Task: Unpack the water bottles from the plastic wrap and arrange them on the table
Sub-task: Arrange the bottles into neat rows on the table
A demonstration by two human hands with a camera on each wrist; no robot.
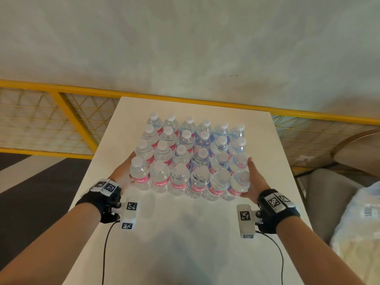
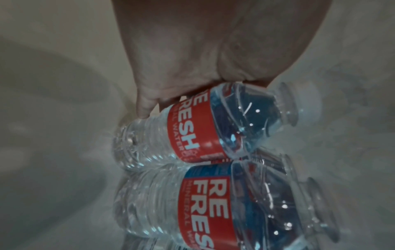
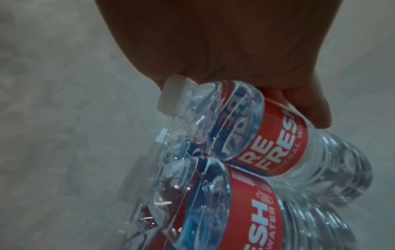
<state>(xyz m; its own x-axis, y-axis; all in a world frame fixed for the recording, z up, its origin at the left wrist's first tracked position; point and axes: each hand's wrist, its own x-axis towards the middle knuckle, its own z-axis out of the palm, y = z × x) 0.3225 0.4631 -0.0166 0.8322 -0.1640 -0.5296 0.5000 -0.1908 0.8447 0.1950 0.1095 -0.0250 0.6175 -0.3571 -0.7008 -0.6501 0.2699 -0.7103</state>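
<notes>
Left hand [image 1: 123, 171] is pressing flat against the left flank of the bottles [image 1: 190, 159], fingers straight and reaching along the near rows, palm on the corner bottle [image 1: 139, 174]. In the left wrist view that palm [image 2: 192, 50] is lying against the red label of that bottle [image 2: 192, 126], with a neighbour [image 2: 213, 208] packed tight beside it. Nothing is being gripped; it is an open, flat press.

Right hand [image 1: 254, 179] is doing the same on the other flank, fingers extended and pointing away from the person, palm against the right corner bottle [image 1: 238, 185]. The right wrist view is showing that bottle [image 3: 256, 132] leaning slightly against the palm [image 3: 213, 42], white cap up near the heel of the hand, another bottle [image 3: 224, 211] touching it below. Open again, holding nothing.

Between the two hands the bottles are standing upright in a block, six across and four deep, white caps up, red and blue labels facing out. They are sitting on the white bench [image 1: 185, 233], towards its far half, unwrapped.

Both wrists are wearing black straps with coded markers, cables trailing back towards the person. Beyond the bench a yellow railing [image 1: 72, 112] with wire mesh is running along a pale wall. Off to the right, a crumpled clear wrap [image 1: 357, 223] is lying on a grey seat, well apart from the bottles.
</notes>
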